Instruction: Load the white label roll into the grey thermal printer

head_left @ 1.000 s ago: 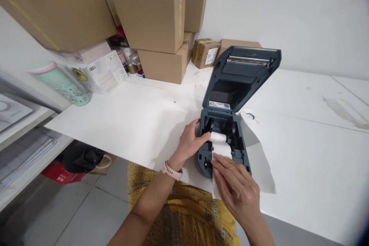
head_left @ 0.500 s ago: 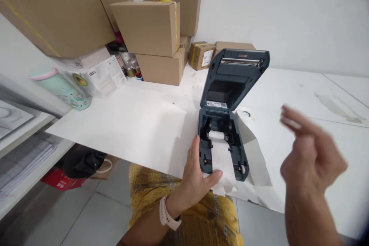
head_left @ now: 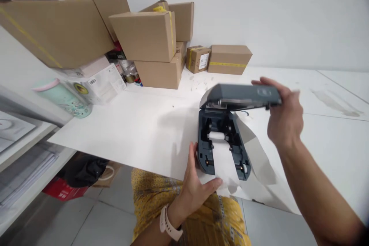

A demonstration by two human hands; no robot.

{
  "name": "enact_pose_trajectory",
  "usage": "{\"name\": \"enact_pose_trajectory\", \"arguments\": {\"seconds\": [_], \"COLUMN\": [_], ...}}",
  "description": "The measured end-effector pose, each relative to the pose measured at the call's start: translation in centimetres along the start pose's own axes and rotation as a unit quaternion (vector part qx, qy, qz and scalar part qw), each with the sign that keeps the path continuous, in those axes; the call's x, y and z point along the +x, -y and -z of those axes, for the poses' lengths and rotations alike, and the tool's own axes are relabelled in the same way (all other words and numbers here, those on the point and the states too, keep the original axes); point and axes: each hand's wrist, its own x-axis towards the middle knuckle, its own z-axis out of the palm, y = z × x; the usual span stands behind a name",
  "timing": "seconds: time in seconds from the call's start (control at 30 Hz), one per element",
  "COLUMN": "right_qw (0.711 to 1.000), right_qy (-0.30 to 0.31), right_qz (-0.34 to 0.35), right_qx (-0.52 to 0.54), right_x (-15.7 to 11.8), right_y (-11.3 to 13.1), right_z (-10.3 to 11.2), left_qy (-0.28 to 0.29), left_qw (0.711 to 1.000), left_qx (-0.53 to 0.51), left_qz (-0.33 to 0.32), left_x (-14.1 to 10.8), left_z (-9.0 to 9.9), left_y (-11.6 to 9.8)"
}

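Lid [head_left: 245,93] lowered partway; printer [head_left: 238,152] near table edge [head_left: 115,159].

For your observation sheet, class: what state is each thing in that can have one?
Printer lid: partly open, above the base
Printer base: uncovered, interior showing
Paper roll: inside the base
Paper strip: drawn out over the base's front edge
Right hand: grip closed on the lid
Left hand: spread open, thumb at the strip
Wristband: fastened around the left wrist
Wide carton: shut, taped
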Motion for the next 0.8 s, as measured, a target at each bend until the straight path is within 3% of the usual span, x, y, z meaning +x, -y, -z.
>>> {"name": "enact_pose_trajectory", "arguments": {"seconds": [0.07, 0.13, 0.27, 0.43, 0.53, 0.63, 0.8], "right_qw": [1.000, 0.996, 0.989, 0.993, 0.984, 0.955, 0.896], "right_qy": [0.008, 0.028, 0.094, 0.015, 0.004, 0.055, 0.155], "right_qz": [-0.009, 0.053, 0.065, -0.001, -0.101, -0.203, -0.289], "right_qx": [-0.008, 0.061, 0.095, 0.116, 0.144, 0.208, 0.301], "right_x": [-5.2, -9.7, -15.2, -15.6, -14.3, -14.2, -15.3], "right_y": [1.0, 1.2, 0.3, 0.6, 1.0, 0.6, -0.2], "right_z": [1.2, 1.8, 1.6, 0.6, -0.4, -1.2, -1.3], "left_qy": [0.009, 0.015, 0.013, -0.023, -0.022, 0.000, 0.000], "left_qw": [0.999, 0.998, 0.996, 0.998, 0.999, 0.998, 0.997], "left_qx": [-0.032, -0.061, -0.088, -0.054, -0.040, -0.061, -0.073], "left_qz": [-0.004, 0.000, -0.009, -0.032, -0.008, 0.027, 0.018], "left_x": [-0.1, -0.3, -0.3, 1.2, 2.4, 3.1, 3.1], "left_z": [0.3, 0.5, 0.7, 0.3, 0.1, -0.1, -0.6], "left_y": [0.1, 0.3, 0.4, -0.7, -2.1, -2.8, -2.3]}}
